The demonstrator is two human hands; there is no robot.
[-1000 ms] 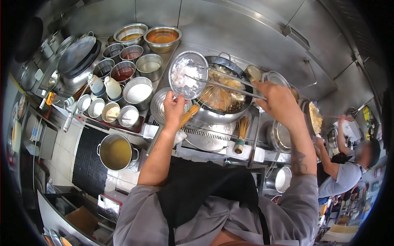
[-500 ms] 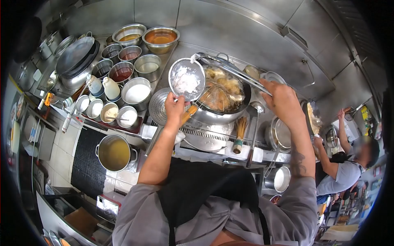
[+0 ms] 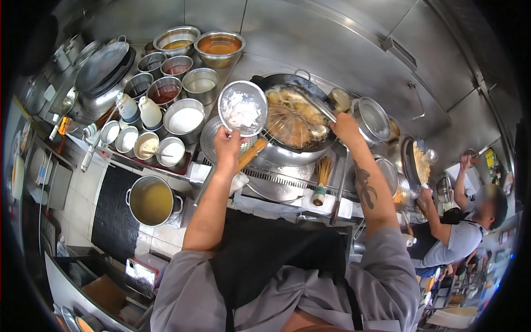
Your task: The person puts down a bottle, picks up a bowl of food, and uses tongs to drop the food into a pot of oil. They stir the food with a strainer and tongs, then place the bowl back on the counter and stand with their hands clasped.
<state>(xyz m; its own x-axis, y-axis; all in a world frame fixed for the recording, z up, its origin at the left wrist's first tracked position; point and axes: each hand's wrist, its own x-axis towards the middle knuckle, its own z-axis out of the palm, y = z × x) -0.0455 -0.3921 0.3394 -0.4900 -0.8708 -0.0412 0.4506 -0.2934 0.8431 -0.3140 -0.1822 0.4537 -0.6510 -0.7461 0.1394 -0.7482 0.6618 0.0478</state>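
Observation:
My left hand (image 3: 229,148) grips the lower rim of a small metal bowl (image 3: 227,95), which is tilted towards me. White, flour-coated pieces (image 3: 242,113) lie in it. My right hand (image 3: 348,130) is closed around metal tongs (image 3: 321,106), whose tips reach down over the wok (image 3: 327,143); the tips are hard to make out against the food. Bubbling oil with golden frying pieces (image 3: 310,114) fills the wok. A wire strainer (image 3: 289,128) rests in the oil, its wooden handle (image 3: 251,155) pointing towards my left forearm.
A perforated ladle (image 3: 211,145) lies left of the wok, a bamboo brush (image 3: 321,180) in front. Further left stand white-powder containers (image 3: 185,120), sauce pots and squeeze bottles (image 3: 150,114). A stockpot (image 3: 150,200) sits low at left. Another person (image 3: 451,227) works at right.
The tongs have swung away from the bowl's rim to over the wok, with my right hand moving left. The bowl has shifted slightly left. The other person's arms have moved slightly.

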